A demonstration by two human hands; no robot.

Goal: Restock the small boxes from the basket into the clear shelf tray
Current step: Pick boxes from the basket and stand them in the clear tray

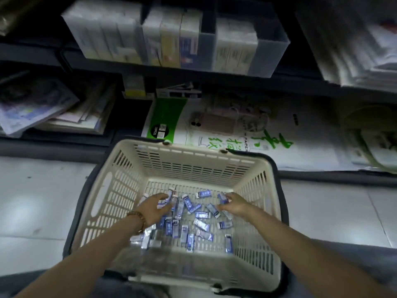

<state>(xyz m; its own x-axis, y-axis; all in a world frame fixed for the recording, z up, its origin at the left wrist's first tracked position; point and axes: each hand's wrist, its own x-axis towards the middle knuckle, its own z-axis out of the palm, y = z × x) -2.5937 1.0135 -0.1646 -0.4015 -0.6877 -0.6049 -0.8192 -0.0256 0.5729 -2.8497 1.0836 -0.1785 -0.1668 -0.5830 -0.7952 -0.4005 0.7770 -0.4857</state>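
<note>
A cream plastic basket (pixel 120 190) stands on the floor in front of me. Several small blue-and-white boxes (pixel 202 224) lie scattered over its bottom. My left hand (pixel 153 208) is down in the basket at its left side, fingers curled round a few of the boxes. My right hand (pixel 234 203) reaches in at the right and pinches a small box at its fingertips. Above, on the dark shelf, sits the clear tray (pixel 268 59), divided into compartments that hold upright white packs.
Stacks of paper packs (pixel 354 50) fill the shelf at upper right, and loose booklets (pixel 43 108) lie on the lower shelf at left. A white and green paper bag (pixel 214 125) lies behind the basket. Grey floor tiles (pixel 32 201) flank the basket.
</note>
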